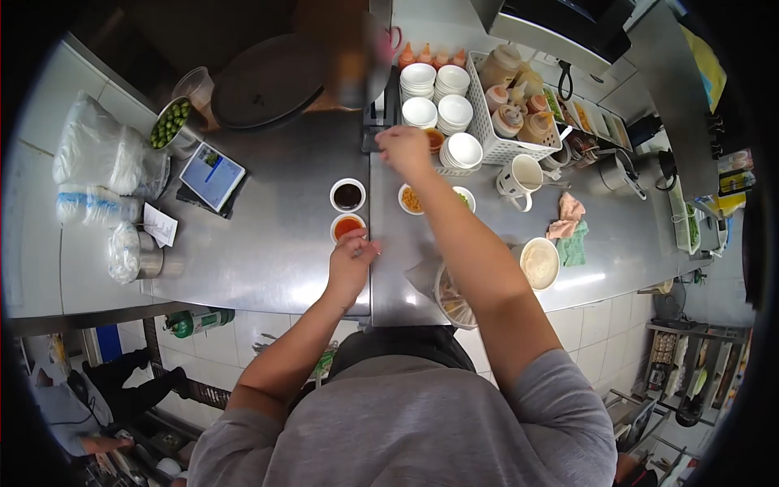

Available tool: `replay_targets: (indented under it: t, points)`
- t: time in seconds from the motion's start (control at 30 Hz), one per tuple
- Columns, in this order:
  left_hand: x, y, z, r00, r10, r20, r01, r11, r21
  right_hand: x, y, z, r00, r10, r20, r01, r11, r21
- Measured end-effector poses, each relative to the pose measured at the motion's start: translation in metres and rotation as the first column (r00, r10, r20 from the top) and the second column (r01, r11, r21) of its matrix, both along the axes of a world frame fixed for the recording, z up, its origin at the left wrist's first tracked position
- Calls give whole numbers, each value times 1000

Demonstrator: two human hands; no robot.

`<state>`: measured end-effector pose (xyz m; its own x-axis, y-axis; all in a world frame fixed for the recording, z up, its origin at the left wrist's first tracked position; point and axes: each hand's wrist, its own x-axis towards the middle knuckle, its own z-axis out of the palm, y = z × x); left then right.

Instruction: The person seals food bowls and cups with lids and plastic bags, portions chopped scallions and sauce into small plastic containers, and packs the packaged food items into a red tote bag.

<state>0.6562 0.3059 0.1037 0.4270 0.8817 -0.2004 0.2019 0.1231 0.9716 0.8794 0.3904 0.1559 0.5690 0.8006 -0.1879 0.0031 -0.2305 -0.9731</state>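
My left hand (349, 261) is at the near edge of a small white bowl of orange-red sauce (346, 225), its fingers loosely bent and thumb apart, holding nothing visible. Just behind that bowl stands another with dark sauce (348, 195). My right hand (406, 152) reaches forward, left of the stacked white bowls (464, 151), with its fingers closed near a dark object on the counter; what they hold is too small to tell. Under my right forearm are a bowl of orange-yellow bits (412, 200) and a partly hidden bowl of chopped green (464, 198).
A tablet (213, 177) and plastic-wrapped packs (97, 154) are at the left. To the right are a white basket of sauce bottles (507, 149), a mug (520, 180), cloths (570, 231) and a tub (540, 264). Another person (69, 406) is at the lower left.
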Motion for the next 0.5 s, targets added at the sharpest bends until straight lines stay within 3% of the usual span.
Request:
replay_targets:
  t: [0.07,0.1,0.2,0.23,0.3,0.33,0.43,0.47,0.5]
  points:
    - [3,-8,27,978,-205,50,206,978,-27,15,-62,42,991,-124,-44,130,967,218]
    - [9,-8,27,949,-295,114,288,955,75,29,-100,61,972,-231,-34,230,925,303]
    - [64,-8,85,829,-558,-27,547,800,248,75,-233,85,852,-519,69,445,788,427]
    - [91,-16,93,798,-603,-5,586,773,244,86,-276,83,821,-563,91,481,769,421]
    - [142,-32,104,635,-743,-210,728,486,483,101,-344,57,634,-770,-80,742,575,345]
    - [166,-39,104,621,-756,-206,734,470,490,100,-366,49,578,-810,-98,795,531,295]
    - [228,-54,74,408,-675,-615,905,212,368,100,-405,-11,459,-882,-112,884,440,155]
    - [243,-57,57,398,-673,-623,909,200,365,100,-409,-39,447,-889,-98,895,443,57]
    - [256,-60,41,303,-688,-659,953,210,219,99,-408,-64,428,-887,-171,897,440,-36]
